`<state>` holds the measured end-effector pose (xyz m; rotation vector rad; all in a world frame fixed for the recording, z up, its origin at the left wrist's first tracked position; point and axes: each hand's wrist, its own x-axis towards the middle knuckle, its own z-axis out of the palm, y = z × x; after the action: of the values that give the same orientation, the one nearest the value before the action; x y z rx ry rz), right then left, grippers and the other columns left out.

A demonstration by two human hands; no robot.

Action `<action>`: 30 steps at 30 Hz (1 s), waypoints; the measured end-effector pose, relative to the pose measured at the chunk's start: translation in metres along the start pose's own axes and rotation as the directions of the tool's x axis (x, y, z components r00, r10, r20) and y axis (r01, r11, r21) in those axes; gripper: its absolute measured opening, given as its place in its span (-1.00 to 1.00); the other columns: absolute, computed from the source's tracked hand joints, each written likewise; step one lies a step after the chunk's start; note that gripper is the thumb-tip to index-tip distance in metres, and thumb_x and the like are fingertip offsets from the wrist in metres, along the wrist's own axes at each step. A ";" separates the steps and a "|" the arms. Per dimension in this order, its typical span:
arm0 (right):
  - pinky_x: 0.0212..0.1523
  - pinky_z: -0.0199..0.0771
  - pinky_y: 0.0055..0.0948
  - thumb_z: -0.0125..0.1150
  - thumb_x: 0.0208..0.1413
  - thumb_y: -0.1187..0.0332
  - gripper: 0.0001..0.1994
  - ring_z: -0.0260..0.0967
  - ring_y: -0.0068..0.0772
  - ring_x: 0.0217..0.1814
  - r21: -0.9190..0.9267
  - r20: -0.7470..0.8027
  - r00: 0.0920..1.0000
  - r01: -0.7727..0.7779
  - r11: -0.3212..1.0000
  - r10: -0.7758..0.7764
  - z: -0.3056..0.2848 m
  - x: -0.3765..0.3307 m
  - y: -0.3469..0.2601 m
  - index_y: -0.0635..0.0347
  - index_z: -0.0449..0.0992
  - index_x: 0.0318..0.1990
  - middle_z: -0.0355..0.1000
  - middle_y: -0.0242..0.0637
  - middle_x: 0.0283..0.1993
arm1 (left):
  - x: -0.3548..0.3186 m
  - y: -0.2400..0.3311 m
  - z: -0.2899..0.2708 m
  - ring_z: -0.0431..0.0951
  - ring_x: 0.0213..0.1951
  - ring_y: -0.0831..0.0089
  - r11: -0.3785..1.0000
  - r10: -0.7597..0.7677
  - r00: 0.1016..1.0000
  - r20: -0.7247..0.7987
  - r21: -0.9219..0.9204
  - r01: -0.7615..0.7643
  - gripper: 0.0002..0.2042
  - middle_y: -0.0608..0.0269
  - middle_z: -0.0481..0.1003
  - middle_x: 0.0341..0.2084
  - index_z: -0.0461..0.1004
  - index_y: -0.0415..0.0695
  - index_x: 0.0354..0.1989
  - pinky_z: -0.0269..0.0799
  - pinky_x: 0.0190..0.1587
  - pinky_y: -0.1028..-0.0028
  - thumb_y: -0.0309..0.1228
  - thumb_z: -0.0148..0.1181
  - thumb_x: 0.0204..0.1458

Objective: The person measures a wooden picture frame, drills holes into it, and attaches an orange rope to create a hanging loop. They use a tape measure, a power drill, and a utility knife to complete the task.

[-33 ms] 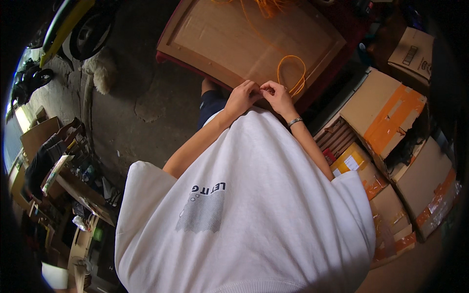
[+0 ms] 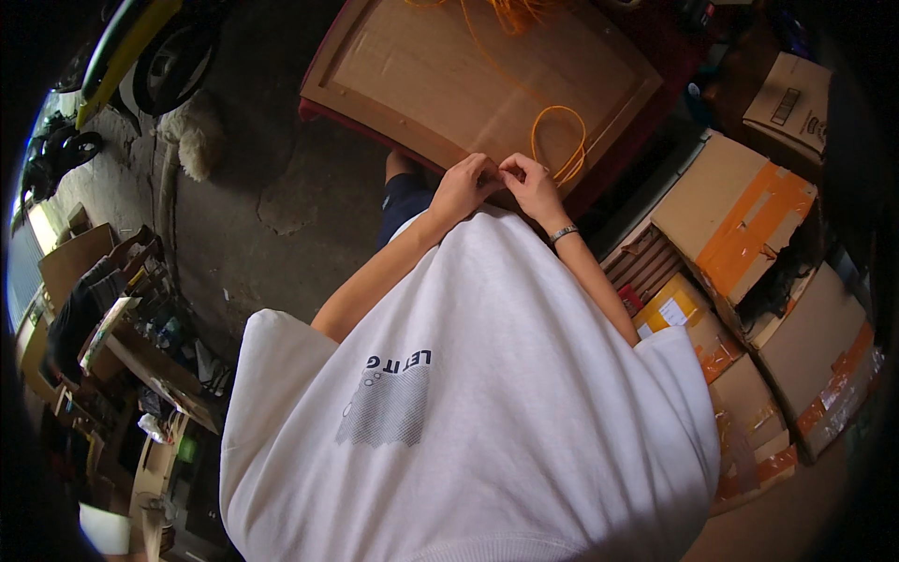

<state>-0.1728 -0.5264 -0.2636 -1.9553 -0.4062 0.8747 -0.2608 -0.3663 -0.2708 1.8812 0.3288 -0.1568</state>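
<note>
My left hand (image 2: 466, 187) and my right hand (image 2: 535, 190) meet at the near edge of a brown wooden tabletop (image 2: 421, 84), just beyond my white shirt. Both are closed, thumbs and fingertips pinched close together. What lies between the fingertips is hidden. Next to my right hand, a loop of thin orange cord (image 2: 584, 137) lies on the board, its lower part passing behind the hand. From there the cord runs back across the wood to a loose orange tangle (image 2: 510, 13) at the far edge.
Taped cardboard boxes (image 2: 726, 211) are stacked to the right, with a yellow package (image 2: 676, 307) among them. At the far left stands a wheeled vehicle with a black tyre (image 2: 173, 70), near a pale fluffy thing (image 2: 195, 140). Mixed clutter (image 2: 154, 375) fills the lower left.
</note>
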 end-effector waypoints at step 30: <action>-0.09 0.37 -0.15 0.05 0.17 0.39 -0.94 0.39 -0.13 -0.14 -0.618 0.211 0.917 0.394 0.680 -0.339 0.010 -0.019 -0.010 0.11 0.45 -0.28 0.44 -0.27 -0.27 | 0.034 -0.018 -0.021 0.67 -0.51 0.41 0.994 -0.108 0.969 0.221 0.047 0.100 -0.85 0.15 0.65 -0.48 0.66 -0.18 -0.25 0.57 -0.37 0.42 -0.41 0.24 0.11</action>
<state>-0.1928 -0.5262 -0.2502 -2.3351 -1.2548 0.5758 -0.2346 -0.3358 -0.2888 1.8603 0.2713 -0.4442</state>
